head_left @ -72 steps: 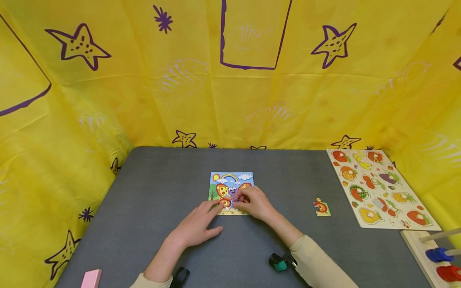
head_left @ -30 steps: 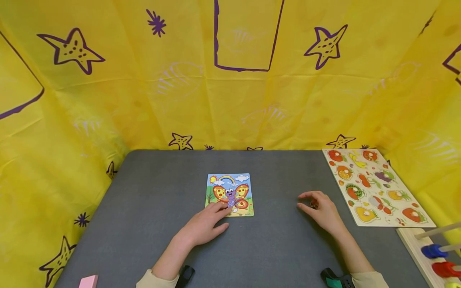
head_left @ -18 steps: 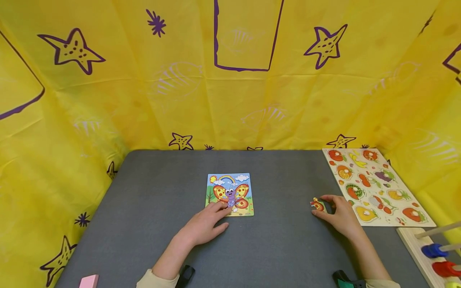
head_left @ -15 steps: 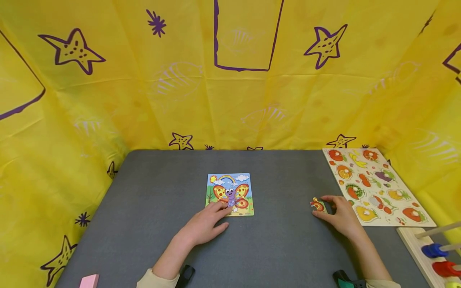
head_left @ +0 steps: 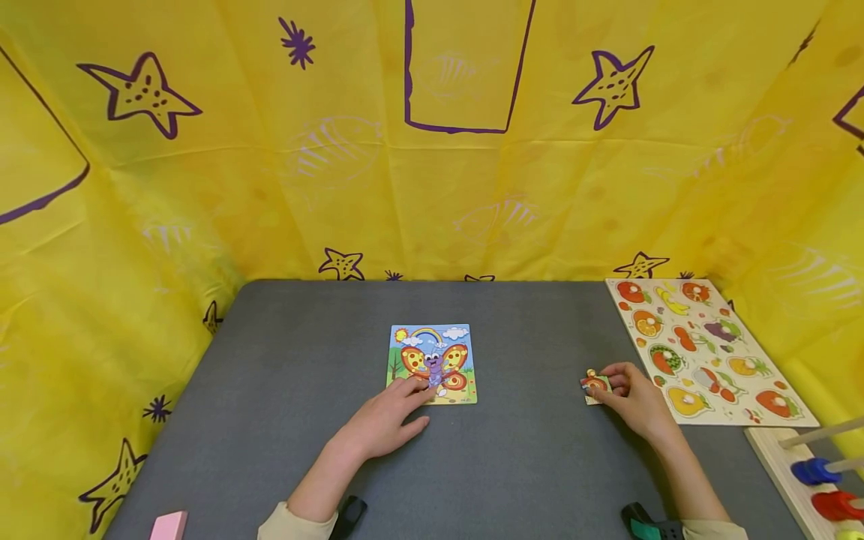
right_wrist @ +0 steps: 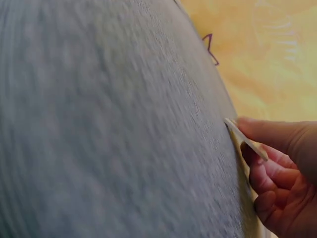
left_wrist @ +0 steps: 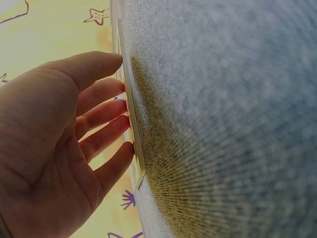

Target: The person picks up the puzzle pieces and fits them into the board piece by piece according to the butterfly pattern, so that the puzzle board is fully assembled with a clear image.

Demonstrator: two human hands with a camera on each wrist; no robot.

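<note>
A square butterfly jigsaw puzzle (head_left: 432,352) lies flat near the middle of the table. The fingertips of my left hand (head_left: 379,421) rest on its lower left part and hide some of it; the left wrist view has the fingers of the left hand (left_wrist: 54,124) loosely spread along the thin board. Off to the right, my right hand (head_left: 637,401) pinches a loose puzzle piece (head_left: 594,384) with a red and orange swirl. In the right wrist view the piece (right_wrist: 246,140) is tilted between the thumb and fingers of the right hand (right_wrist: 287,173).
A wooden fruit puzzle board (head_left: 709,352) lies along the table's right side. In front of it stands a wooden frame (head_left: 783,465) with blue and red beads. A pink block (head_left: 169,526) sits at the lower left. Yellow cloth (head_left: 432,187) hangs behind the grey table (head_left: 304,337).
My right hand has left the butterfly puzzle, moved right to the loose piece, and now pinches it, tilting it. The left hand stays on the puzzle, a little farther right than at first.
</note>
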